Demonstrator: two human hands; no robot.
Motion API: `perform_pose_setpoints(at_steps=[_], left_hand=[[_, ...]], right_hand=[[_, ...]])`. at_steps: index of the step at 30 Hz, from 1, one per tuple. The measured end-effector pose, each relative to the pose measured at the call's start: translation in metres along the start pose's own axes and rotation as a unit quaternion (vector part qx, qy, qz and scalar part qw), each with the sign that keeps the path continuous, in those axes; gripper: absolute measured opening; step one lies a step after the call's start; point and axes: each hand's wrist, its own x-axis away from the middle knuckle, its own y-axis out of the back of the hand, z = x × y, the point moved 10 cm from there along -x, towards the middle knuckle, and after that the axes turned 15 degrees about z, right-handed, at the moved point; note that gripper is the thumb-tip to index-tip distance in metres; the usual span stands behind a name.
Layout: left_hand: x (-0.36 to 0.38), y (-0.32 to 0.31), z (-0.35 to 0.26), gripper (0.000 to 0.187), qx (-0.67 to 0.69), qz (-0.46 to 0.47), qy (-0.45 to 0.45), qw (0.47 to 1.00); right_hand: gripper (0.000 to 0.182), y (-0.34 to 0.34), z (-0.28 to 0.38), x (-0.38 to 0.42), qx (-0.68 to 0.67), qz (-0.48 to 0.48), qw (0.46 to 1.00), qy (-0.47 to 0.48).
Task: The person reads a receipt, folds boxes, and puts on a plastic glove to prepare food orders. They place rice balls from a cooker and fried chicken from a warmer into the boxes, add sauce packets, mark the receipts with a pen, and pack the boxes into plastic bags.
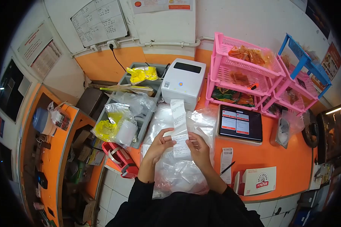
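Note:
A long white receipt strip (179,128) hangs out of the white label printer (183,82) on the orange counter. My left hand (160,145) pinches the strip's left edge near its lower end. My right hand (199,150) grips the right edge at the same height. Both hands hold the paper above a heap of clear plastic bags (178,172) lying on the counter in front of me.
A tablet (240,123) lies right of the printer, with pink baskets (243,72) of snacks and a blue rack (305,60) behind it. A grey tray (140,130) with bags sits left. A red tape dispenser (119,159), a slip with a pen (226,160) and a white box (258,180) are near the front edge.

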Motion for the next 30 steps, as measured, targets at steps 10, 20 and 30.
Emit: perform_pose_setpoints(at_steps=[10, 20, 30], left_hand=[[0.006, -0.020, -0.011, 0.048, -0.043, 0.046, -0.024, 0.998], [0.008, -0.022, -0.010, 0.050, -0.083, 0.049, -0.029, 0.995], [0.014, -0.016, -0.006, 0.053, -0.095, 0.047, -0.035, 0.994]], right_hand=[[0.028, 0.007, 0.041, 0.001, 0.132, -0.025, 0.986, 0.096], [0.018, 0.004, 0.051, 0.002, 0.184, -0.025, 0.974, 0.129], [0.012, -0.007, 0.054, 0.004, 0.240, -0.019, 0.961, 0.133]])
